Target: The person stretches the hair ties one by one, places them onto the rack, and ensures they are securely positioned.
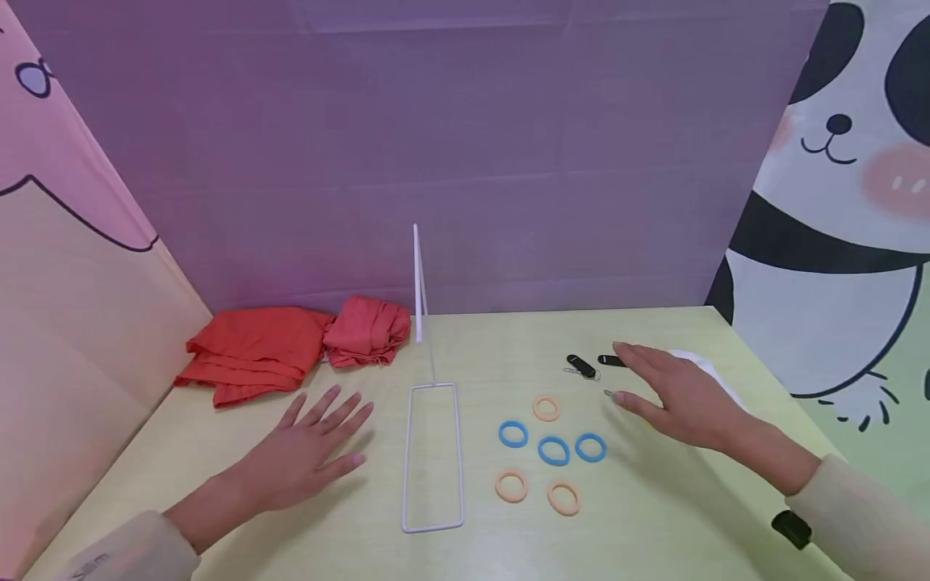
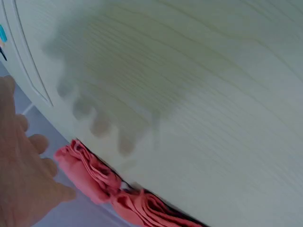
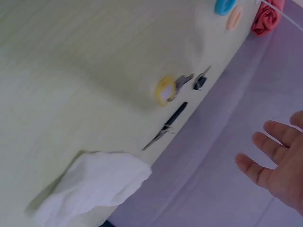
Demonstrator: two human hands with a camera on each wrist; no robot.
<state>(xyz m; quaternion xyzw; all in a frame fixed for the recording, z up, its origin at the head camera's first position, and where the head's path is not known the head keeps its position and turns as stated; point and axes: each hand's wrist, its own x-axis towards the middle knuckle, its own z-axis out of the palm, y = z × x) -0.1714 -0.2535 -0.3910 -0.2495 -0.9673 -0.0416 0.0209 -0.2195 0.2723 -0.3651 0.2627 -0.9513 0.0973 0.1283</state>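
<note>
Smooth round rings, three blue (image 1: 555,462) and three peach (image 1: 512,499), lie flat on the wood-grained counter (image 1: 349,541), between the hands. Beside them stands a thin white wire rack (image 1: 458,456) with a rectangular base. The left hand (image 1: 305,458) and right hand (image 1: 683,401) hover well apart, fingers extended. Black oblong fobs (image 1: 581,366) with metal parts, soft white cloth (image 3: 97,184) and rumpled red fabric (image 1: 261,347) lie farther out.

A white wire frame (image 1: 459,452) stands just right of the left fingers (image 1: 341,413), its tall upright barring the way ahead-right. Low rings (image 1: 555,462) clutter the bench (image 1: 508,549) left of the right fingers (image 1: 647,365), black fobs (image 1: 581,366) beside them. Red cloths (image 1: 257,351) block ahead of the left fingers; a narrow bare strip parts frame from rings.
</note>
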